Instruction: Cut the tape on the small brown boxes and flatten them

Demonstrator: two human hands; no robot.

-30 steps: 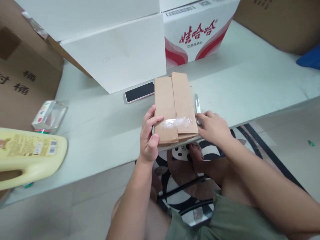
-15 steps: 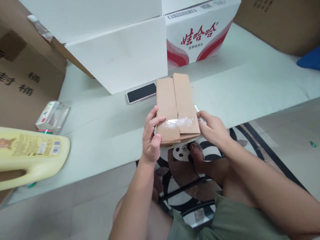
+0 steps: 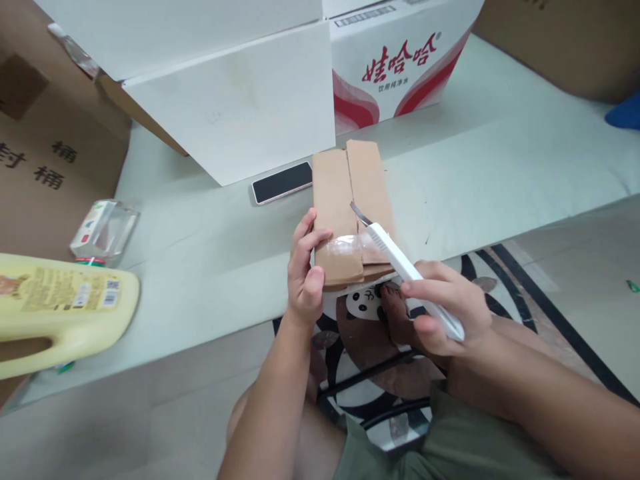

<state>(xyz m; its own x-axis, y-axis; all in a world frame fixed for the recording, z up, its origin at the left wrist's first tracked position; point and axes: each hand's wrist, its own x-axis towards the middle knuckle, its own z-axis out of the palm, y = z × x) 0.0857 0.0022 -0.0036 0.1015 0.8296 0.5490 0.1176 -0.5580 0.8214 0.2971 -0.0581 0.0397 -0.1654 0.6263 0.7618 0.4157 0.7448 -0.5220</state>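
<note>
A small brown cardboard box [image 3: 331,183] is tilted up at the table's front edge, its two top flaps meeting in a seam. Clear tape [image 3: 345,245] crosses the seam near the lower end. My left hand [image 3: 306,280] grips the box by its left side, fingers on the top and edge. In my right hand [image 3: 450,310] is a white-handled utility knife [image 3: 400,260], its narrow metal blade pointing up and left. The blade tip lies over the seam above the tape; whether it touches the cardboard I cannot tell.
A phone [image 3: 283,183] lies just left of the box. Behind stand a white carton [image 3: 240,107] and a red-and-white carton [image 3: 400,73]. To the left are a clear plastic container [image 3: 107,230], a yellow jug [image 3: 75,307] and a large brown carton [image 3: 60,120].
My right hand has moved from the box's right side down and right, bringing the knife over the top into full view. My left hand and the box stay nearly where they were.
</note>
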